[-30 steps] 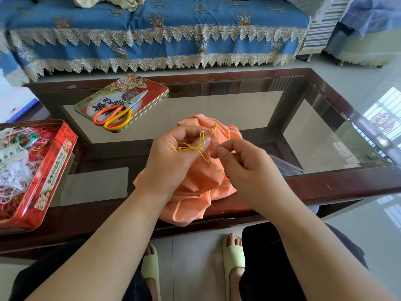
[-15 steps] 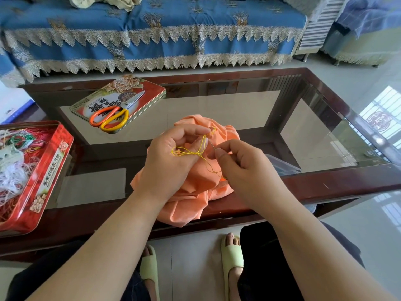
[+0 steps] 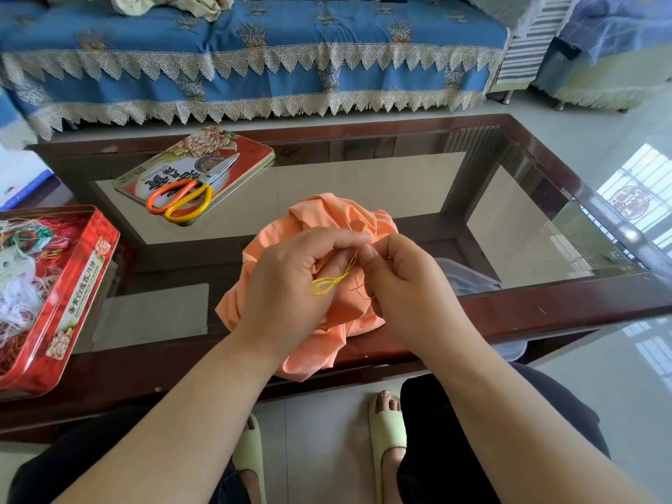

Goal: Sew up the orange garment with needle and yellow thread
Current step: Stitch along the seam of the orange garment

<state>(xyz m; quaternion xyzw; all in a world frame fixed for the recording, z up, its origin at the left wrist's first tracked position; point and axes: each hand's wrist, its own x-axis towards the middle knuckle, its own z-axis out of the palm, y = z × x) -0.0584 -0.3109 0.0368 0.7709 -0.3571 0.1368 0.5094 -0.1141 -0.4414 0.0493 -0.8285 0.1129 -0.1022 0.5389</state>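
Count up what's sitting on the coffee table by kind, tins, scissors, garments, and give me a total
Red tins: 2, the open tin of threads and the flat tin
Scissors: 1, orange and yellow scissors lying on the flat tin
Garments: 1, orange garment held by left hand and right hand
Total: 4

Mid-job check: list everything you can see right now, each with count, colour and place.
garment: 1, orange, bunched at table's near edge
thread: 1 strand, yellow, looped between the hands
scissors: 1, orange and yellow handles, on tin lid
tin lid: 1, red, far left on table
tin: 1, red, full of threads, table's left end
table: 1, dark wood, glass top
sofa cover: 1, blue, lace trim, behind table
slippers: 2, pale green, on floor
left hand: grip on garment
right hand: pinching at the seam
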